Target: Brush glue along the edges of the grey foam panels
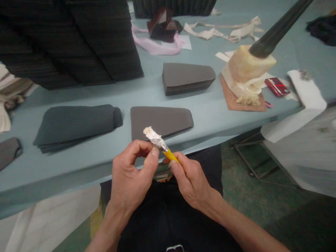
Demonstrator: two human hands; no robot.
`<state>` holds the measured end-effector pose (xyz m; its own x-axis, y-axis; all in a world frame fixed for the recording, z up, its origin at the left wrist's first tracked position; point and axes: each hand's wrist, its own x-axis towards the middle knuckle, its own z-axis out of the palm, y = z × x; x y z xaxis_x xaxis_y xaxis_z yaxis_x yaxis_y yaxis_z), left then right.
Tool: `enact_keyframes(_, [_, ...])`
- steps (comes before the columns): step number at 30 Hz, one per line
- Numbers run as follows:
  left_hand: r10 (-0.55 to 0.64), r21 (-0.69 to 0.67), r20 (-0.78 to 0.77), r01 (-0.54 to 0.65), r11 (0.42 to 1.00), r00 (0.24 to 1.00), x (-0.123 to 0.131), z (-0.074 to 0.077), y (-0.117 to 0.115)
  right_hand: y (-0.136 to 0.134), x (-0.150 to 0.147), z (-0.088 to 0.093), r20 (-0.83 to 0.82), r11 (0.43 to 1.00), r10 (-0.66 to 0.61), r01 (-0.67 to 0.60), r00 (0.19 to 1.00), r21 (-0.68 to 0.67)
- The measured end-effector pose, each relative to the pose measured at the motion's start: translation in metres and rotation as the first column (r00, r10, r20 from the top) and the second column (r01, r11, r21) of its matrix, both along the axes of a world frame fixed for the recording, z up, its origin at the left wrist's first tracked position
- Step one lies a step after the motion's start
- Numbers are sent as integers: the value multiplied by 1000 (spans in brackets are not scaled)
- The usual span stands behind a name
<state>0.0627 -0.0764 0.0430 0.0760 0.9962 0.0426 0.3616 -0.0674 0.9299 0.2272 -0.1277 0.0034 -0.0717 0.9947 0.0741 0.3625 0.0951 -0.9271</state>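
My right hand grips the yellow handle of a small brush whose bristles are caked with whitish glue and point up to the left. My left hand pinches the brush at its metal collar, thumb and forefinger pressed on the bristles' base. Both hands are held over my lap, just in front of the table's near edge. Right behind the brush lies a flat stack of grey cut pieces on the pale blue table.
A folded dark grey stack lies to the left, another grey stack further back. A glue-crusted block with a dark stick stands on a brown board at right, beside a red phone. Black cloth covers the far left.
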Motion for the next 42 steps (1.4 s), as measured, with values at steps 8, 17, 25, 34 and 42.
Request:
enact_keyframes(8, [11,-3,-25,-11,1000,1000,6,-2,4,-4,1,-8,-194,987,-10,-21,981,-157])
enact_keyframes(17, [16,0,-9,-16,1000,1000,9,-3,4,0,-7,-13,-616,911,-88,-187,783,-368])
enact_keyframes(25, [-13,-23,15,13,1000,1000,7,-9,8,2,-11,-19,-557,926,-142,-89,819,-367])
enact_keyframes(34, [-4,-38,79,7,999,997,9,-18,13,12,-11,-16,-326,941,-246,144,913,-306])
enact_keyframes(42, [-14,-138,309,60,989,951,0,-37,14,17,-25,-11,-605,887,-303,-14,737,-462])
